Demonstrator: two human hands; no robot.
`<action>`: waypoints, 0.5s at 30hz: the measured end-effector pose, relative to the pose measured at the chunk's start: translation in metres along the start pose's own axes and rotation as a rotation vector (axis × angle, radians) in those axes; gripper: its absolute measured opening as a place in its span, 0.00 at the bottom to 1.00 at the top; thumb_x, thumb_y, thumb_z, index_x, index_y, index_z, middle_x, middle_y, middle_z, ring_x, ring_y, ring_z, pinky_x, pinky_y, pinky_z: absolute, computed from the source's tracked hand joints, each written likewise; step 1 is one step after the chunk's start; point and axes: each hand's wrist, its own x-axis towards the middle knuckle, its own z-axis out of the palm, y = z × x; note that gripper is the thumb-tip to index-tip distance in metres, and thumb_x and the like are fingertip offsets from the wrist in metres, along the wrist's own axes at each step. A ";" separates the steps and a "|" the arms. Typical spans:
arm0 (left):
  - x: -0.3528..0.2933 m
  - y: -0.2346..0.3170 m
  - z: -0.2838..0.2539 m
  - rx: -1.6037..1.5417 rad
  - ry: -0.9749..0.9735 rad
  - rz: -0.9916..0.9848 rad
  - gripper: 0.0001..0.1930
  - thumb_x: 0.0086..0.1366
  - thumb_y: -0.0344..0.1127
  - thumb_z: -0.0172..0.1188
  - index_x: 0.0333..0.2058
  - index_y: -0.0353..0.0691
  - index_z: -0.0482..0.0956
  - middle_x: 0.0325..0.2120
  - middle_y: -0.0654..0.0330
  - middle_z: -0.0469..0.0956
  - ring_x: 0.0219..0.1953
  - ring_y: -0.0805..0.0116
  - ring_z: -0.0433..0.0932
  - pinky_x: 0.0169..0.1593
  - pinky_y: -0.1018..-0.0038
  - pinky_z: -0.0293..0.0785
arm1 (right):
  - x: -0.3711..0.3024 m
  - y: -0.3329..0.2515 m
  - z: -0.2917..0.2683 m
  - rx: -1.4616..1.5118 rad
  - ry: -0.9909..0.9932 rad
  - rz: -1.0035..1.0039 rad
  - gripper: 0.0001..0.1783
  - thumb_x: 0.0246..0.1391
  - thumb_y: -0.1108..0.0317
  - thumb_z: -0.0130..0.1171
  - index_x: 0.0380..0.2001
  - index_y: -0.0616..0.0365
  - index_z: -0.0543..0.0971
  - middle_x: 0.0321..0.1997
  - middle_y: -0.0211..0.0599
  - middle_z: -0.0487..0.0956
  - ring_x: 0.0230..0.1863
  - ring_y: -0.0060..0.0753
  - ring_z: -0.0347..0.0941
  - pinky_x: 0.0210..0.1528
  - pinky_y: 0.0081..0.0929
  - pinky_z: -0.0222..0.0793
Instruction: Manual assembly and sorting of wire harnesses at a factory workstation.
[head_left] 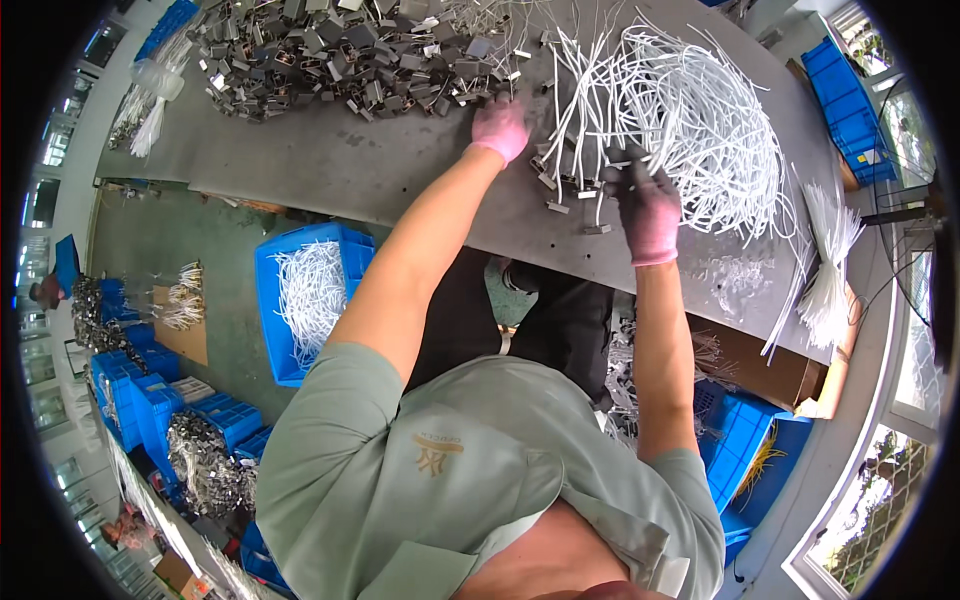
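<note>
Dark grey boxy metal parts (350,55) lie heaped at the far left of the grey table. At the heap's near right edge is my left hand (499,130), in a pink glove with dark fingertips. Its fingertips blend into the parts, so their grip is hidden. My right hand (648,212), gloved alike, has its fingers closed on a white wire (612,160) at the near left of a big tangle of white wires (705,125). Just left of that hand, several small metal pieces (559,208) lie at the wires' ends.
The table (400,165) has its front edge close to my body. A tied bundle of white wires (830,265) lies at the table's right end. Blue crates stand around: one with white wires (265,300) at left, others at the far right (845,105) and lower right (740,440).
</note>
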 end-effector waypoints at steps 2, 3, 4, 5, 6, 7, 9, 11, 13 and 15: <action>-0.019 -0.025 0.020 -0.054 0.025 0.052 0.22 0.59 0.44 0.56 0.51 0.44 0.70 0.50 0.52 0.70 0.51 0.53 0.71 0.52 0.62 0.69 | -0.007 0.013 0.014 -0.040 -0.065 0.120 0.17 0.61 0.65 0.51 0.47 0.66 0.73 0.40 0.47 0.79 0.32 0.35 0.79 0.28 0.26 0.71; -0.032 -0.028 0.019 -0.117 0.044 0.123 0.24 0.59 0.42 0.56 0.53 0.42 0.69 0.49 0.49 0.72 0.49 0.51 0.73 0.52 0.62 0.70 | -0.008 0.020 0.017 -0.137 -0.051 0.186 0.17 0.61 0.64 0.52 0.47 0.66 0.73 0.38 0.45 0.79 0.29 0.34 0.78 0.26 0.25 0.70; -0.049 -0.035 0.017 -0.115 0.038 0.126 0.24 0.59 0.42 0.56 0.53 0.42 0.69 0.49 0.49 0.72 0.49 0.51 0.73 0.52 0.62 0.70 | -0.009 0.032 0.021 -0.233 -0.043 0.255 0.18 0.60 0.62 0.53 0.47 0.65 0.73 0.35 0.44 0.80 0.27 0.33 0.78 0.23 0.24 0.69; -0.070 -0.038 0.007 -0.364 0.042 0.083 0.24 0.58 0.39 0.57 0.53 0.40 0.69 0.47 0.49 0.73 0.47 0.53 0.74 0.50 0.64 0.71 | -0.009 0.050 0.022 -0.189 -0.043 0.253 0.19 0.60 0.60 0.53 0.46 0.65 0.74 0.30 0.41 0.80 0.23 0.30 0.77 0.20 0.21 0.67; -0.094 -0.043 -0.005 -0.611 0.045 0.029 0.24 0.57 0.35 0.57 0.52 0.38 0.69 0.46 0.48 0.74 0.45 0.55 0.75 0.49 0.66 0.72 | -0.009 0.065 0.027 -0.204 -0.049 0.302 0.18 0.60 0.61 0.53 0.45 0.65 0.74 0.30 0.40 0.79 0.23 0.31 0.77 0.20 0.21 0.68; -0.119 -0.050 -0.019 -0.719 0.044 -0.039 0.23 0.56 0.33 0.57 0.51 0.35 0.70 0.46 0.48 0.74 0.43 0.57 0.76 0.47 0.68 0.72 | -0.007 0.078 0.033 -0.220 -0.060 0.353 0.17 0.60 0.61 0.54 0.44 0.65 0.74 0.29 0.39 0.79 0.24 0.31 0.78 0.21 0.21 0.68; -0.175 -0.068 -0.032 -1.093 0.108 -0.116 0.20 0.57 0.32 0.57 0.48 0.32 0.71 0.41 0.51 0.75 0.36 0.62 0.76 0.42 0.71 0.72 | 0.000 0.103 0.051 -0.192 -0.087 0.408 0.14 0.59 0.64 0.55 0.42 0.65 0.75 0.31 0.40 0.79 0.25 0.31 0.78 0.22 0.22 0.70; -0.233 -0.099 -0.035 -1.295 0.031 -0.209 0.15 0.59 0.34 0.56 0.43 0.32 0.74 0.29 0.57 0.75 0.28 0.67 0.73 0.34 0.71 0.70 | 0.015 0.141 0.060 -0.231 -0.047 0.336 0.11 0.56 0.68 0.56 0.36 0.67 0.78 0.27 0.39 0.79 0.25 0.31 0.77 0.27 0.25 0.72; -0.287 -0.118 -0.053 -1.183 -0.121 -0.388 0.10 0.61 0.36 0.55 0.34 0.34 0.77 0.20 0.63 0.73 0.24 0.69 0.70 0.29 0.72 0.66 | 0.031 0.163 0.069 -0.190 -0.025 0.421 0.11 0.54 0.69 0.56 0.36 0.66 0.79 0.28 0.42 0.80 0.28 0.32 0.77 0.32 0.27 0.72; -0.344 -0.136 -0.060 -1.046 -0.131 -0.461 0.12 0.63 0.38 0.54 0.26 0.35 0.75 0.17 0.64 0.71 0.21 0.71 0.69 0.27 0.73 0.64 | 0.046 0.175 0.072 -1.160 -0.239 -0.031 0.12 0.53 0.71 0.53 0.40 0.61 0.79 0.31 0.48 0.80 0.35 0.41 0.77 0.41 0.33 0.71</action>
